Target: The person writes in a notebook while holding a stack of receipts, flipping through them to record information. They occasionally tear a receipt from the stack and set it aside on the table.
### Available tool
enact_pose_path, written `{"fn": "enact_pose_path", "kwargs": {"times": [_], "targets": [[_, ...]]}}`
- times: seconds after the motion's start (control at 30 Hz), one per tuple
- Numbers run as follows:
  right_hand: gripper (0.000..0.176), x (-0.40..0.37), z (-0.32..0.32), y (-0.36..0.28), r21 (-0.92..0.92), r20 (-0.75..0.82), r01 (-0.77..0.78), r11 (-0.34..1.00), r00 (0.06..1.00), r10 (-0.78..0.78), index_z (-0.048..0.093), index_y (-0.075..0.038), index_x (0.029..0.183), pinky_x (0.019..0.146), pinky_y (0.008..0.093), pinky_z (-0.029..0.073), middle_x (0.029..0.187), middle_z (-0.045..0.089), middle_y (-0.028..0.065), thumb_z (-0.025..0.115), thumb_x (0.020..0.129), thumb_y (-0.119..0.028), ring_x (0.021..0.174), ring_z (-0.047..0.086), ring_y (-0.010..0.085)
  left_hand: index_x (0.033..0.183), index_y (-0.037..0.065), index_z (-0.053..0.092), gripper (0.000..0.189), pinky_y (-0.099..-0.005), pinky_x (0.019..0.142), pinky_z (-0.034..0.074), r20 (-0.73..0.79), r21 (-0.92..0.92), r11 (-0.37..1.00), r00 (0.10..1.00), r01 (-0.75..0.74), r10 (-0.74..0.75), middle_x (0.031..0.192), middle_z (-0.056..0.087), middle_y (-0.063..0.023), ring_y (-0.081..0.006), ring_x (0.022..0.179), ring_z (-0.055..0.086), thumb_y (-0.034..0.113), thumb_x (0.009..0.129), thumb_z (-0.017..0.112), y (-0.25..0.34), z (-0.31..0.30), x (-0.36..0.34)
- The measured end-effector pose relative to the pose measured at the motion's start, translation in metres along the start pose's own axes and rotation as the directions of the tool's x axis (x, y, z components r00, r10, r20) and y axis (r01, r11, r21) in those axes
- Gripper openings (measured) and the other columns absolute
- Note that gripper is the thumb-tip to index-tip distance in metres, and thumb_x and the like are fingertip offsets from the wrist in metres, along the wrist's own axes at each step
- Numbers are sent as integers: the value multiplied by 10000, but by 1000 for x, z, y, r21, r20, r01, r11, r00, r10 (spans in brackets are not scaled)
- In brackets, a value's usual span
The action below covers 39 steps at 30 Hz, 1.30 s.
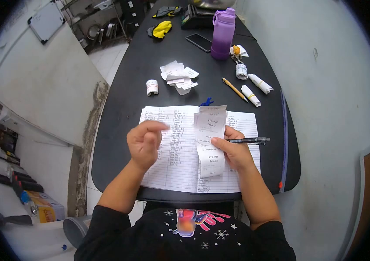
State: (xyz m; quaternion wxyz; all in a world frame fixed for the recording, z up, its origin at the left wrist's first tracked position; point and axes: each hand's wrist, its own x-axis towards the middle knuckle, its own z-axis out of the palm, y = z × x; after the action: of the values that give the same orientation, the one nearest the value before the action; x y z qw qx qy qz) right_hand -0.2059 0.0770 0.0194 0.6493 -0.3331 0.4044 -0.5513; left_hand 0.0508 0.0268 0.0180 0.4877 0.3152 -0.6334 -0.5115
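An open lined notebook [172,174] with handwritten columns lies on the black table before me. Above its left page hovers my left hand [145,142], fingers partly curled and apart, holding nothing. Over the right page, my right hand [235,152] grips printed receipts [211,124] between thumb and fingers. A black pen [254,140] sticks out to the right from the same hand. The receipts hang in a strip, with "Table 2" readable on the upper one. Just behind the notebook's middle is a small blue object [207,102].
Behind the notebook lie a pile of loose receipts [179,78], a rolled receipt [152,87], a wooden pen [235,90] and more paper rolls [251,95]. Farther back stand a purple bottle [223,35], a phone [199,43] and yellow-black gloves [162,30]. A wall [324,108] rises at right.
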Motion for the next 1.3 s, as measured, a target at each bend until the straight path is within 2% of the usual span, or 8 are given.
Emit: {"fn": "enact_pose_path", "kwargs": {"times": [0.1,0.17,0.27,0.37,0.5,0.7,1.0,1.3], "targets": [[359,-2,1,-1,-10,30,-7,1000,1000,8,570,72,1101,776,286,527,995,655,167,674,779,-48,858,651,172,976,99,684,410,-362,855,398,97,68,959,958,-276,268,1062,515,-143,-198,967,487,457,777,674,16,6,1],[357,-3,2,0,-18,50,-5,1000,999,6,574,66,1100,759,275,526,990,657,158,676,781,-58,852,649,164,938,130,696,323,-424,953,330,191,415,722,829,-554,526,1079,550,-132,-230,1067,462,401,763,689,37,30,17],[346,-3,3,1,-69,52,7,998,999,-3,582,56,1093,727,257,522,972,663,143,676,785,-72,835,645,149,926,158,707,359,-492,1032,194,247,724,449,805,-523,539,1095,610,-105,-271,1191,400,449,717,717,39,45,18],[330,-3,2,2,-107,52,17,994,999,-11,592,48,1077,700,245,517,947,667,134,679,788,-85,814,640,134,935,211,711,345,-513,1053,150,404,729,354,787,-585,467,1208,590,-48,-293,1214,399,376,639,777,27,39,16],[307,-4,4,0,-140,55,-4,990,998,12,603,43,1051,693,237,510,925,670,127,684,788,-92,798,637,125,974,191,683,368,-568,1059,110,407,722,482,868,-497,284,1212,592,35,-258,1211,438,327,649,787,31,45,16],[338,-4,1,2,-131,127,43,990,992,-26,605,40,1048,696,227,502,915,671,117,718,764,-106,806,630,118,1004,166,680,413,-577,1052,139,408,605,671,890,-429,201,1204,607,18,-227,1189,478,340,646,794,20,44,16],[441,-6,2,0,-168,195,53,984,981,-19,587,19,1101,749,251,497,959,669,113,759,718,-118,863,628,136,980,151,696,399,-555,1066,184,358,514,786,919,-343,167,1106,662,-45,-224,1051,597,334,641,802,17,43,15],[415,-5,4,2,-150,177,17,989,984,10,570,37,1121,752,251,505,983,662,115,725,764,-106,876,630,138,925,86,707,129,-529,1052,245,267,367,918,962,-150,51,1030,687,-56,-195,947,638,135,834,630,11,46,14]]}}
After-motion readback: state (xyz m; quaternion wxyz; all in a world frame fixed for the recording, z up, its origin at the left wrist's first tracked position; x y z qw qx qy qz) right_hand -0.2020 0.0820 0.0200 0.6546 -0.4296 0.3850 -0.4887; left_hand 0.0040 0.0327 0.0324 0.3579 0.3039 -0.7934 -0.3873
